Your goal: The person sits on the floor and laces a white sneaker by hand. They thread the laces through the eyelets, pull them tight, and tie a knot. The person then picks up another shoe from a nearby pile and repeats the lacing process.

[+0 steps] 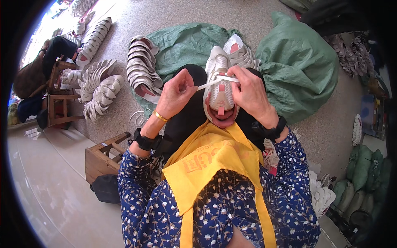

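Note:
A white and pink shoe (218, 64) rests on my lap, toe pointing away from me, its opening close to the yellow apron (215, 159). A white shoelace (204, 86) runs across the front of the shoe. To the left of the shoe, my left hand (178, 93) pinches one stretch of this lace between thumb and fingers and holds it taut. My right hand (253, 93) lies at the shoe's right side, its fingers closed on another stretch of lace near the top eyelets.
Nested shoe uppers (142, 66) lie ahead to the left on a green sheet (186, 43), with more uppers (241, 51) behind the shoe. A full green sack (297, 70) stands at right. A wooden stool (103, 159) is at left. Another person (58, 51) sits at far left.

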A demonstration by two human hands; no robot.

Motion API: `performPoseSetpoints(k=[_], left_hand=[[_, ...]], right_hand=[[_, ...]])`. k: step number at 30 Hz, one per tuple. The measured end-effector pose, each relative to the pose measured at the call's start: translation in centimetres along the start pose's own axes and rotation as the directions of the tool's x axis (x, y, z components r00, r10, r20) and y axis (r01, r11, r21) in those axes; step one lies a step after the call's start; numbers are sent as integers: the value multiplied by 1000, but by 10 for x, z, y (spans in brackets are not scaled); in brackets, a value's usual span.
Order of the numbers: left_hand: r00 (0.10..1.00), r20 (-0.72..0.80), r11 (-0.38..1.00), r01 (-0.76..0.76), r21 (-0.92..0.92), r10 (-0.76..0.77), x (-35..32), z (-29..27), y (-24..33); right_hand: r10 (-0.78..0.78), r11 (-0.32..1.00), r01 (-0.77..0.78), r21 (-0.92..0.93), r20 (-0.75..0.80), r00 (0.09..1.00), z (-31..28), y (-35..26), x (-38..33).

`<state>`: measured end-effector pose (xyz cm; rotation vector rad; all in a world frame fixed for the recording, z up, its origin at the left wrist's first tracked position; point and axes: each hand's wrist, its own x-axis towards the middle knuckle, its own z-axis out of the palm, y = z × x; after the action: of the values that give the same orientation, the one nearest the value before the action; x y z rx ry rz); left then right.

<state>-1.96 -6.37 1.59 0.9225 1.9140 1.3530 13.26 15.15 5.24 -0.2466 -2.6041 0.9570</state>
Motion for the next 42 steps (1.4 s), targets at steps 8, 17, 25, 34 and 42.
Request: performPoseSetpoints(k=[8,17,25,34,42], left_hand=[[999,-38,999,-27,-25,27,3,-4,-2],[939,-34,866,-300,401,342,-4,-2,16],[918,-63,726,-268,633,393,-8,-19,17],[934,-50,739,-246,627,353,-13,-26,8],[936,-124,580,-98,808,330,-33,-62,-3]], right_hand=[[-271,951,266,-160,-7,963,0,36,6],[-170,981,164,-101,-50,984,-17,44,-29],[-9,984,-11,-175,-115,993,-50,44,-65],[208,975,-217,-36,-174,962,-63,51,-94],[348,934,-358,-10,-201,916,-82,78,-126]])
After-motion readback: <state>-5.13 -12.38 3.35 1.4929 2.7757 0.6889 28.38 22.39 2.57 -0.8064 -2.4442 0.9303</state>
